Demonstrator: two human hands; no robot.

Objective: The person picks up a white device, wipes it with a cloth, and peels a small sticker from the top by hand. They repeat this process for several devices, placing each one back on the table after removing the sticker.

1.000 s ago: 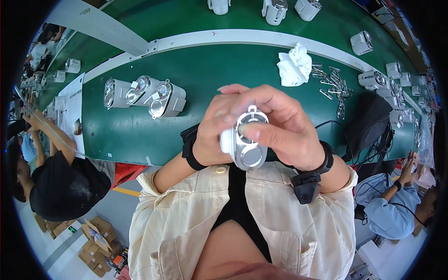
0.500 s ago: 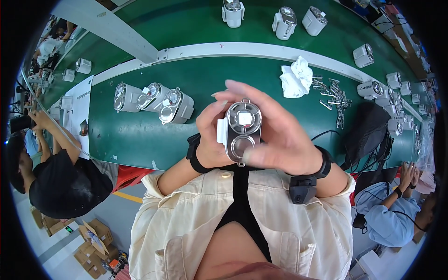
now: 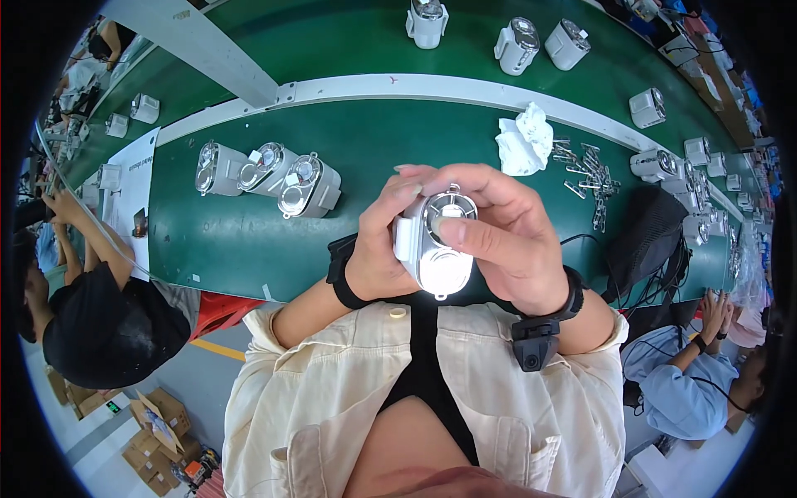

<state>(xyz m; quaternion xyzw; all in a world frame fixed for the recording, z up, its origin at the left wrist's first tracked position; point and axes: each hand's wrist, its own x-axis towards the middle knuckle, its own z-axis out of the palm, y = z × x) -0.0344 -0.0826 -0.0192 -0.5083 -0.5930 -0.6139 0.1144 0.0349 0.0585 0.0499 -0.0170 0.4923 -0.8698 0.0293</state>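
Between my two hands I hold a white housing (image 3: 405, 241) with a shiny top of two clear round windows. Bright glare covers its nearer window; the far one has a small white square in it. My left hand (image 3: 375, 253) is wrapped round its left side and partly hidden by it. The fingers of my right hand (image 3: 525, 245) curl round its far and right side, and the right thumb presses on the far window. Three similar housings (image 3: 309, 187) stand to the left on the green table (image 3: 224, 249).
Crumpled white paper (image 3: 525, 143) and a pile of small metal clips (image 3: 591, 176) lie at the right. Beyond them are a black bag (image 3: 652, 241) with cables and several more housings (image 3: 656, 164). A white rail (image 3: 465, 87) crosses behind. Co-workers sit at both sides.
My right thumb has moved from the near window to the far one. The housing has tilted and shifted slightly right, and its near window now glares. Housings behind the rail have shifted slightly right.
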